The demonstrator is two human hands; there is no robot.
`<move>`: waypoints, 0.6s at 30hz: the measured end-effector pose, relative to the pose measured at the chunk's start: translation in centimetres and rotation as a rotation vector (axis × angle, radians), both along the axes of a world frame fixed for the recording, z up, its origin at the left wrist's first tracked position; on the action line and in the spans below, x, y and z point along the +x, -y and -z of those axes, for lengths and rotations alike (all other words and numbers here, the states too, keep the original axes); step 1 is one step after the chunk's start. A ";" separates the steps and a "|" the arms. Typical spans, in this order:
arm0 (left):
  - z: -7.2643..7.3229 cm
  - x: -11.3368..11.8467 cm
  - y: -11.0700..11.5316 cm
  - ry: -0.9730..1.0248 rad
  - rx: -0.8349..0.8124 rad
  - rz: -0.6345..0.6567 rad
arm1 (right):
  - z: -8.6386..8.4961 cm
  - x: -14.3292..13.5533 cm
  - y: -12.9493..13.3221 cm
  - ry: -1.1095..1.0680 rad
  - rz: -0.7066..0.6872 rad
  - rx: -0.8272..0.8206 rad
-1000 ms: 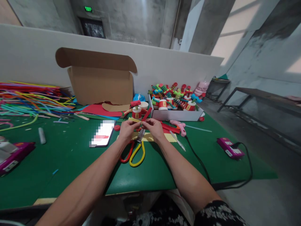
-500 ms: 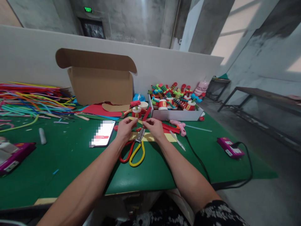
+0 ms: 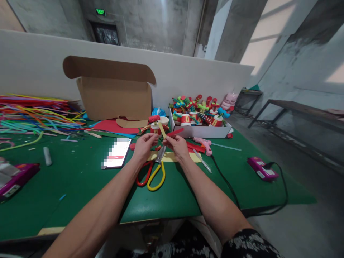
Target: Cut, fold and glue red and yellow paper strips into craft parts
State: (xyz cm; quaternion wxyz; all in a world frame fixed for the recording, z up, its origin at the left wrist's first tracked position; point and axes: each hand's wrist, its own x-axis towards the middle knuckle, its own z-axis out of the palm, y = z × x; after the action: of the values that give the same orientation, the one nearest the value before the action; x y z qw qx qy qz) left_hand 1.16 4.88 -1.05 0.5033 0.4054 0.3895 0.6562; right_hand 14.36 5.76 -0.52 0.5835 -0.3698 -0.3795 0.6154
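My left hand (image 3: 143, 146) and my right hand (image 3: 177, 146) meet over the green table (image 3: 80, 179), fingers pinched together. A thin yellow strip (image 3: 161, 129) sticks up from between the fingertips and a red strip (image 3: 175, 132) points right from my right hand; both hands pinch where the strips cross. Below the hands lie scissors (image 3: 150, 171) with red and yellow handles on a yellow sheet (image 3: 172, 156). A small red-and-white cup figure (image 3: 155, 126) stands just behind the hands.
A phone (image 3: 117, 153) lies left of the hands. An open cardboard box (image 3: 115, 91) stands at the back, coloured pipe cleaners (image 3: 32, 113) far left. A white box of finished figures (image 3: 200, 118) and a pink glue gun (image 3: 204, 144) sit to the right, purple packs (image 3: 260, 168) beyond.
The strips have been turned: the yellow strip now stands upright above the fingers and the red strip has swung out flat to the right. The hands stayed in place.
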 end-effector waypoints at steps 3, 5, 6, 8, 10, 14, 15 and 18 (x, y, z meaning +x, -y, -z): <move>0.5 0.6 0.2 -0.099 0.015 0.081 | 0.0 -0.7 0.4 -0.011 -0.002 0.002; 0.7 0.6 0.3 -0.128 0.032 0.068 | 0.0 -1.0 0.6 -0.008 0.010 0.006; 0.8 0.5 0.2 -0.141 0.035 0.054 | 0.0 -1.0 0.7 -0.001 0.012 0.008; 0.9 0.3 0.1 -0.161 0.034 0.026 | 0.0 -1.1 0.8 0.021 -0.006 0.008; 0.9 0.1 0.1 -0.166 0.027 0.012 | 0.1 -1.0 0.8 0.045 -0.039 0.010; 1.0 0.2 0.0 -0.129 0.004 0.058 | 0.3 -0.8 0.6 0.083 -0.039 0.020; 1.0 0.2 0.0 -0.117 -0.003 0.075 | 0.3 -0.8 0.6 0.087 -0.033 0.023; 1.0 0.2 0.0 -0.118 -0.009 0.077 | 0.3 -0.8 0.6 0.087 -0.049 0.043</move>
State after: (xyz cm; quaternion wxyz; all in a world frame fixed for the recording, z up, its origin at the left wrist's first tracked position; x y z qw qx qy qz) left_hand 1.35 4.88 -2.06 0.5060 0.4557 0.4054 0.6099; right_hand 13.58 5.17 -0.78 0.5589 -0.3741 -0.4269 0.6045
